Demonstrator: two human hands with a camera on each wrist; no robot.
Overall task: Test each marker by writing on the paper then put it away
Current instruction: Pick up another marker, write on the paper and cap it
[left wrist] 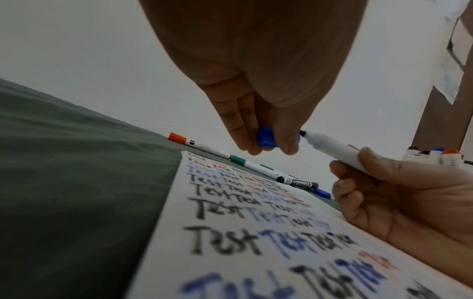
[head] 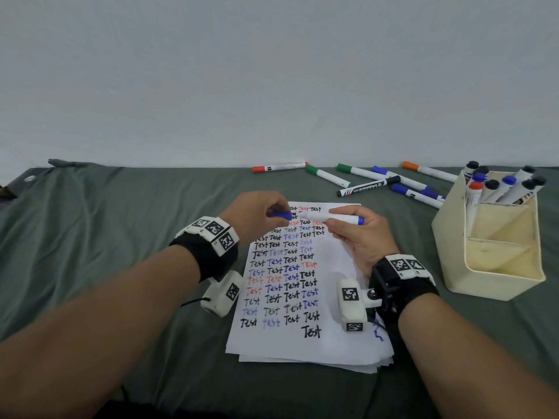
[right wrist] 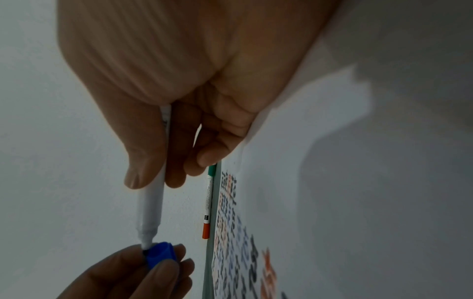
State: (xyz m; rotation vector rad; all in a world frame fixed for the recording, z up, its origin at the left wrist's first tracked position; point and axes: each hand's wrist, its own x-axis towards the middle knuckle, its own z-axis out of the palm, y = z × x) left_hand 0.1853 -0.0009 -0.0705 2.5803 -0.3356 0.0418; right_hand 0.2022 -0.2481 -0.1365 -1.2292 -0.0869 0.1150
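Head view, items on a green cloth-covered surface (head: 121, 237) against a pale wall.

Blue whiteboard marker (head: 329, 218): white barrel, blue end plug, held level above the top of the paper. Right hand (head: 360, 234) grips the barrel between thumb and fingers. The left wrist view shows the dark tip bared, pointing at the cap.

Blue cap (head: 282, 215): off the marker, pinched in the fingertips of the left hand (head: 257, 216), just beside the marker's tip. From the right wrist view it is unclear whether tip and cap mouth are touching.

Paper (head: 332, 297): a small stack of white sheets under both hands, the top sheet filled with rows of "Test" in black, blue and red; a blue scribble sits near its lower right edge.

Loose markers, lying beyond the paper near the wall: one red-capped marker (head: 279, 166), two green-capped markers (head: 328, 176), one black-capped marker (head: 367, 186), several blue-capped markers (head: 414, 195), one orange-capped marker (head: 429, 169).

Cream organizer box (head: 499, 267): right of the paper, stepped compartments; the rear compartment holds upright markers with black, blue and red caps.

Wrist-mounted cameras with black-and-white tags (head: 216, 231): one on each forearm.
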